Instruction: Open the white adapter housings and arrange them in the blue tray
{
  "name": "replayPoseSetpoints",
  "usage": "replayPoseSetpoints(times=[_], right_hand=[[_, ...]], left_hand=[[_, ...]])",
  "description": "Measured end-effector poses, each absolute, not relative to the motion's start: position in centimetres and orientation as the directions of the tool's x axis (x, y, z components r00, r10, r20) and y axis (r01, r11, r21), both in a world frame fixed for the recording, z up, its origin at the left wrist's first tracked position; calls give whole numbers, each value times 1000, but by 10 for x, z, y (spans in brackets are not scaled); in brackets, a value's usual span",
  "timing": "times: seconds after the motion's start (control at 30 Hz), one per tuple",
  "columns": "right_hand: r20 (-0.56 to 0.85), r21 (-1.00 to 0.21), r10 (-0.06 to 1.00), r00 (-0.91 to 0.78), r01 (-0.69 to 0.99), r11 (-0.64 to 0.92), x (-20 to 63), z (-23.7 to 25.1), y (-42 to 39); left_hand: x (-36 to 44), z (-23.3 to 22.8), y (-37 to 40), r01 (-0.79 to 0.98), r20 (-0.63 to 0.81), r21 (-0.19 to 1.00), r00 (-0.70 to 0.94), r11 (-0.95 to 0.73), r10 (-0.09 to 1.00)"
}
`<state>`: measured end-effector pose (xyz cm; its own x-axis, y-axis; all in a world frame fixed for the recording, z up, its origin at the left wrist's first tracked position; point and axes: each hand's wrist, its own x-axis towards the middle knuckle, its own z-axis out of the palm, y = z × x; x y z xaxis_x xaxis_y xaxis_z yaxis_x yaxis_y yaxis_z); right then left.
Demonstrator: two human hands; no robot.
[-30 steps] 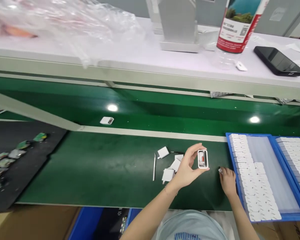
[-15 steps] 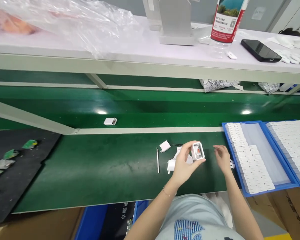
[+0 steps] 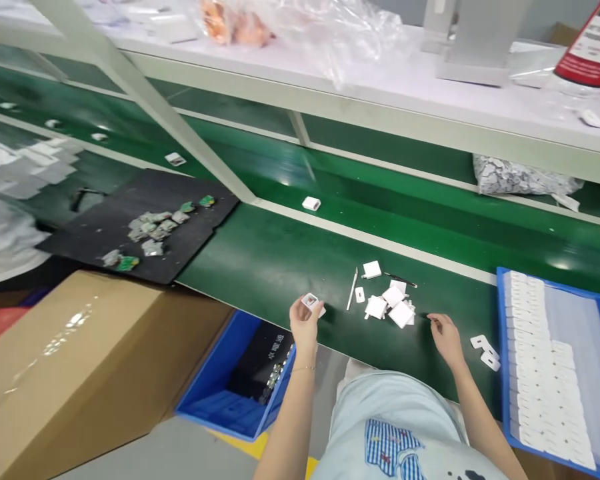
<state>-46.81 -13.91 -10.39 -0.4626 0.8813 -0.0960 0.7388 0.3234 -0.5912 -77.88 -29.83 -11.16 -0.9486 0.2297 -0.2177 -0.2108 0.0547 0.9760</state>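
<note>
Left hand (image 3: 304, 323) pinching a white charger shell (image 3: 311, 302) over the belt's (image 3: 260, 267) near edge, open face up; right hand (image 3: 445, 337) loosely curled, empty; no readable writing

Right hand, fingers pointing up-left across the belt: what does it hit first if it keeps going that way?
Most likely the pile of white plastic covers. The right hand rests on the green belt just right of that pile, fingertips aimed up-left at it, with only bare belt between. Depth is unclear, so it might pass just short of the nearest cover.

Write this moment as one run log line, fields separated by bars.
left hand: holds white charger shell | right hand: open, on green belt | loose white covers: between hands | blue tray: right
</note>
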Motion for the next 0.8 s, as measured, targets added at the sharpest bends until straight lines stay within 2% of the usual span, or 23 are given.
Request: replayPoseSetpoints(times=[0.07,0.17,0.3,0.4,0.53,0.67,0.73,0.8], right_hand=[[-35,-566,855,-518,716,410,-487,-87,-142],[-30,-500,746,-665,656,565,-546,-69,-152],[-230,-352,578,-783,621,700,-654,-72,-160],[-382,-213,535,-753,635,742,-711,-83,-158],[-485,-102,500,-717,615,782,-736,-90,-155],[-524,-109,467,-712,600,793,-739,-88,-161],[-521,-151,470,-712,619,771,-742,-87,-164],[-501,-232,483,-718,649,724,-745,-83,-164]], left_hand=[[-782,-127,-311,-236,-244,970,-950,67,192],[-777,-136,-318,-236,-246,969,-945,74,214],[-768,-115,-315,-138,-145,989,-942,43,304],[-767,-81,-316,-35,-28,999,-933,-13,359],[-769,-33,-329,136,168,985,-896,-106,410],[-773,2,-340,305,388,919,-810,-249,440],[-774,14,-342,297,403,910,-797,-288,450],[-774,23,-342,234,353,928,-798,-289,489]])
